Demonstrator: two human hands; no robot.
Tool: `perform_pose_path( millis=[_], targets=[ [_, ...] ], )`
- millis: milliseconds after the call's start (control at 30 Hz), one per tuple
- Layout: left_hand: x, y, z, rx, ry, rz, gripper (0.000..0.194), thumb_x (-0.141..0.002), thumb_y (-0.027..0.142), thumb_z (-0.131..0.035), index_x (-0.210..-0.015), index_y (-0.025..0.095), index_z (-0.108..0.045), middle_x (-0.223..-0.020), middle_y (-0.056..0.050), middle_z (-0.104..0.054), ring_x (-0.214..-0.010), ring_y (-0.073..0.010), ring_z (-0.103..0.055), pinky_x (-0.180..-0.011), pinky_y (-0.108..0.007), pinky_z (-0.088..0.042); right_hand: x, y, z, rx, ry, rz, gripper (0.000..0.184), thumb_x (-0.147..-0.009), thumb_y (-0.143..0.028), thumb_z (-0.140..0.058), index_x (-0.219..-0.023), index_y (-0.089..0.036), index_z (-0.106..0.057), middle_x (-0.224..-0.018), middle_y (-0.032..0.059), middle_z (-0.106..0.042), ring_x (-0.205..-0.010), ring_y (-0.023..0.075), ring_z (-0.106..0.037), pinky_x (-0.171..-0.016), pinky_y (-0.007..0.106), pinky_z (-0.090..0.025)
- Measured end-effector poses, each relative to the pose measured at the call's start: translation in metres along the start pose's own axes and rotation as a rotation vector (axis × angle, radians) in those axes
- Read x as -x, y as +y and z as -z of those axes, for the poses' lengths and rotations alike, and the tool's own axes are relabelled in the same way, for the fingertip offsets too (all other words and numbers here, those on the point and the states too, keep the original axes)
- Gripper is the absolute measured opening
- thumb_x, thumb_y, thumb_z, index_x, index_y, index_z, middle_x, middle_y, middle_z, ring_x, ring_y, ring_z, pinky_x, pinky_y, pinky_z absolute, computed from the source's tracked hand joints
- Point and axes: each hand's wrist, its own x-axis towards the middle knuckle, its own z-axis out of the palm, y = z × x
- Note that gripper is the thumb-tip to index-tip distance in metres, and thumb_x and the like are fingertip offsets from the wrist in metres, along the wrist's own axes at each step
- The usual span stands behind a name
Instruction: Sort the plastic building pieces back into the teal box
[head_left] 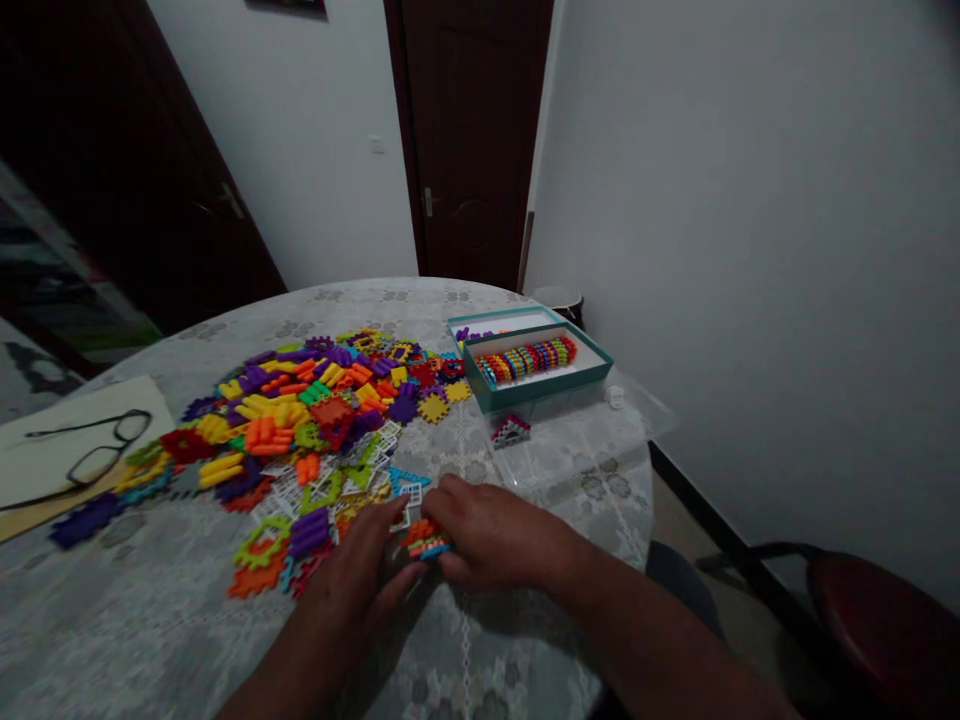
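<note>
Near the front of the table, a small stack of interlocking plastic pieces (426,541) in orange, red, pale and blue layers is between my two hands. My right hand (484,528) is closed around its right side, fingers curled over the top. From the left, my left hand (360,575) pinches toward the same stack, with the thumb at its lower edge and the index finger by its upper left. A white square lattice piece (410,493) shows just beyond the fingertips. Part of the stack is hidden by the right fingers.
A large pile of colourful plastic pieces (300,405) spreads across the table's left and middle. Behind right stands a teal box (540,388) holding a row of stacked pieces. A red-and-white triangular piece (511,431) lies in front. Glasses (97,460) rest on paper at left.
</note>
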Motion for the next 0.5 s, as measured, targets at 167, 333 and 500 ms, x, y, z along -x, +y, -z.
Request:
perform_pose_path(
  millis=[167,333,500],
  targets=[
    [-0.002,-0.008,0.0,-0.133,-0.107,0.002,0.054,-0.093,0.053,-0.073,-0.145,0.037,-0.072,-0.116,-0.009,-0.083,-0.107,-0.0386,-0.079,-0.094,-0.047,-0.063,-0.005,0.0,-0.011,0.023,0.005,0.003,0.044,-0.09,-0.027,-0.08,-0.131,-0.022,-0.065,-0.118,0.0092,-0.074,-0.087,0.0233,-0.071,-0.071,0.032,-0.056],
    [-0.003,-0.01,0.0,-0.149,-0.107,0.034,0.068,-0.093,0.058,-0.071,-0.157,0.036,-0.064,-0.111,-0.009,-0.084,-0.098,-0.0381,-0.08,-0.086,-0.045,-0.063,-0.011,-0.002,-0.013,0.073,-0.032,0.033,0.04,-0.095,-0.033,-0.075,-0.131,-0.016,-0.066,-0.119,0.015,-0.077,-0.09,0.0278,-0.074,-0.066,0.034,-0.056],
    [-0.003,0.0,0.002,-0.176,-0.117,0.003,0.075,-0.096,0.057,-0.067,-0.165,0.032,-0.055,-0.107,-0.01,-0.083,-0.092,-0.0354,-0.08,-0.079,-0.042,-0.063,-0.012,-0.001,-0.012,0.093,-0.034,0.031,0.035,-0.093,-0.031,-0.076,-0.124,-0.017,-0.068,-0.117,0.0146,-0.078,-0.087,0.0277,-0.074,-0.063,0.034,-0.055]
  ],
)
